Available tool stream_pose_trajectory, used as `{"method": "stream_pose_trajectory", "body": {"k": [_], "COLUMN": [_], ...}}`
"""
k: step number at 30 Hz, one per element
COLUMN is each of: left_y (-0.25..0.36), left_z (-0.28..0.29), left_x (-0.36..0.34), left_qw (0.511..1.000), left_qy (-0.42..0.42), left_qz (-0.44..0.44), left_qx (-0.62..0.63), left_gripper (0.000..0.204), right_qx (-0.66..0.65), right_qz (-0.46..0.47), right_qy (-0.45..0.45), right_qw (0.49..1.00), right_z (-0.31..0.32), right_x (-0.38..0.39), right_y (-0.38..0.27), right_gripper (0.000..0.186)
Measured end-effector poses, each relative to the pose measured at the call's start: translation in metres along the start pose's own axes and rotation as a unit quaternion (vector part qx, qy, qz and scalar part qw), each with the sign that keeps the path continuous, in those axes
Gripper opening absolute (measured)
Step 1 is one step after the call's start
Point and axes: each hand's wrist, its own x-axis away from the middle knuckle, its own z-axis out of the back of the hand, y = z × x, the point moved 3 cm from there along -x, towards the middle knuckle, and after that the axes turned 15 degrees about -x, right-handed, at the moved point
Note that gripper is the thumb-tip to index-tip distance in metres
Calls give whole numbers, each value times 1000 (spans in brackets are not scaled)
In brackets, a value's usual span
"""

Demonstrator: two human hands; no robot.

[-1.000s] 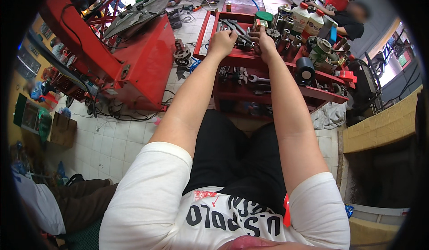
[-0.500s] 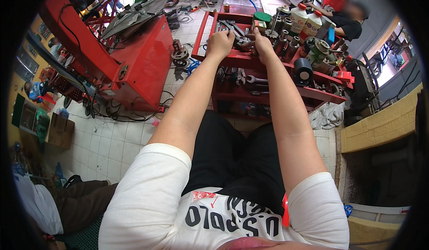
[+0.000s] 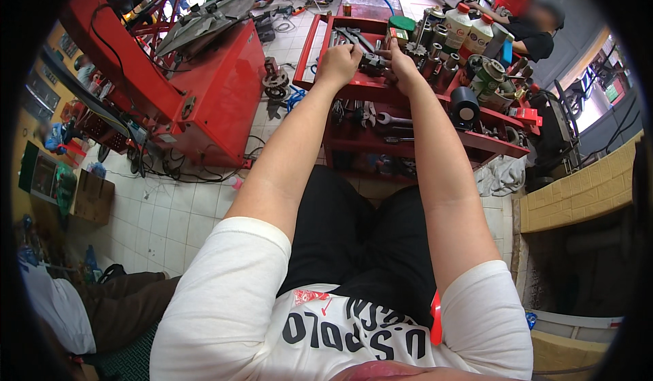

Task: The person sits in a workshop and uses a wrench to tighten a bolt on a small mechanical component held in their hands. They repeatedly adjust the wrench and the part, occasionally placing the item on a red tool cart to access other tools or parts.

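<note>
Both my arms reach forward over the top tray of a red tool cart (image 3: 320, 47). My left hand (image 3: 339, 65) is closed in a fist at the tray's near left side. Whatever it grips is hidden by the fingers. My right hand (image 3: 403, 67) is a short way to the right, with one finger pointing forward and the others curled in. Dark metal shows at its fingertips, too small to name. A dark metal part (image 3: 371, 63) is visible between my hands. Several wrenches (image 3: 354, 36) lie just beyond them, and a green-lidded container (image 3: 401, 24) stands past my right hand.
White bottles with red caps (image 3: 457, 26), cans (image 3: 491, 75) and metal sockets crowd the cart's right side. Wrenches (image 3: 391, 119) lie on the lower shelf. A red machine (image 3: 218, 95) stands to the left, cables at its foot. A person in black (image 3: 534, 41) is at far right.
My right hand's pointing finger has shifted slightly, and a dark metal part shows more clearly between my hands. My left hand stays closed in nearly the same place.
</note>
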Motion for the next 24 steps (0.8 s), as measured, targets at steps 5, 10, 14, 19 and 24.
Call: {"method": "stream_pose_trajectory", "body": {"k": [5, 10, 14, 19, 24], "left_y": [-3, -2, 5, 2, 5], "left_z": [1, 1, 5, 4, 4], "left_x": [0, 0, 2, 4, 5], "left_qw": [999, 998, 998, 999, 998], "left_qy": [-28, -30, -37, -14, -14], "left_qz": [41, 54, 51, 34, 43], "left_qx": [-22, -26, -31, -31, -44], "left_gripper": [46, 44, 42, 48, 47], "right_qx": [-4, -14, -16, -40, 9], "right_qz": [15, 38, 48, 74, 71], "right_qy": [12, 18, 20, 34, 5], "right_qw": [1000, 999, 999, 996, 997], "right_z": [-4, -5, -3, -8, -8], "right_x": [10, 13, 15, 21, 23], "right_y": [-2, -5, -8, -9, -11], "right_gripper": [68, 68, 67, 68, 65]}}
